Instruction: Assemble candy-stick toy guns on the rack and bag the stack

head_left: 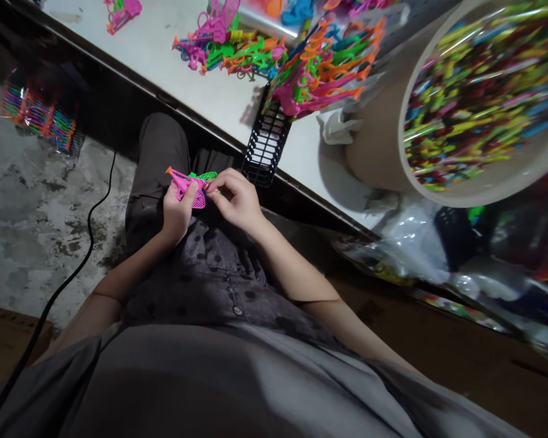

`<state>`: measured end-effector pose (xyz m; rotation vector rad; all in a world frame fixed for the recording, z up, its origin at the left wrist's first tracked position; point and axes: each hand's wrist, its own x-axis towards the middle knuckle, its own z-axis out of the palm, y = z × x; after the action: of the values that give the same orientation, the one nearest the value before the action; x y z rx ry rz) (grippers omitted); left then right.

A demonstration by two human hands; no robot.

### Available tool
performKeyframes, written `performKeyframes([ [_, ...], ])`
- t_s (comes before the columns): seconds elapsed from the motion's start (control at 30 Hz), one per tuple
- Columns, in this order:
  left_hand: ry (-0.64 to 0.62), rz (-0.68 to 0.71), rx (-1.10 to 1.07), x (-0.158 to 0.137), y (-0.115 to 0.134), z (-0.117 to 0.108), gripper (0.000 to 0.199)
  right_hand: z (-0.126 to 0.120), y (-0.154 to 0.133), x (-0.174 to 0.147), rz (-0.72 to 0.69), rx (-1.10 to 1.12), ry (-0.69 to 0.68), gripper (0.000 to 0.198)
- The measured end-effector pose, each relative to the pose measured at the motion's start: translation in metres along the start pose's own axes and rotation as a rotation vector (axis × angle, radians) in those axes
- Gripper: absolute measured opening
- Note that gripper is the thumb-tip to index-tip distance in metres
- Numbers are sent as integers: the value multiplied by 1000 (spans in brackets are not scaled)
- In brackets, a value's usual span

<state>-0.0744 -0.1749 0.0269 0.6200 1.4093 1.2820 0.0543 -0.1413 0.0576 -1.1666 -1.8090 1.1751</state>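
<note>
Over my lap, my left hand (179, 210) is closed around a small pink plastic toy (182, 184) with an orange tip and lattice-like pink and green parts. The fingertips of my right hand (235, 198) pinch together at the toy's right end, beside the green lattice piece (209, 176). Whatever tiny part sits between those fingertips is too small to make out. A black plastic basket (267, 143) stands at the table edge just beyond my right hand, with similar bright toys (319, 73) heaped at its far end.
On the white table (139, 52) lie more coloured toys (237, 52) and a separate pink one (124, 13). A large beige bucket (379, 128) full of colourful sticks stands at right. Plastic bags (406, 237) hang below it. A black cable (90, 228) crosses the floor at left.
</note>
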Motion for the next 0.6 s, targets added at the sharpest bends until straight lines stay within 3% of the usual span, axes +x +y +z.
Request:
performKeyframes([
  [0.17,-23,12,-132,8,5,-5,38,-12,-10,20,-95,-6,20,22],
  [0.3,-68,68,-94,19,14,-15,38,-41,-17,62,-245,-131,107,19],
  [0.4,-64,35,-11,27,22,-25,44,-77,-31,101,-308,-316,171,14],
  [0.47,-50,13,-4,31,26,-34,60,-108,-44,119,-343,-501,230,17],
  [0.53,-44,-4,-6,34,28,-43,68,-140,-53,122,-392,-636,339,23],
  [0.6,-34,-24,-8,38,28,-51,59,-173,-49,111,-385,-660,503,22],
])
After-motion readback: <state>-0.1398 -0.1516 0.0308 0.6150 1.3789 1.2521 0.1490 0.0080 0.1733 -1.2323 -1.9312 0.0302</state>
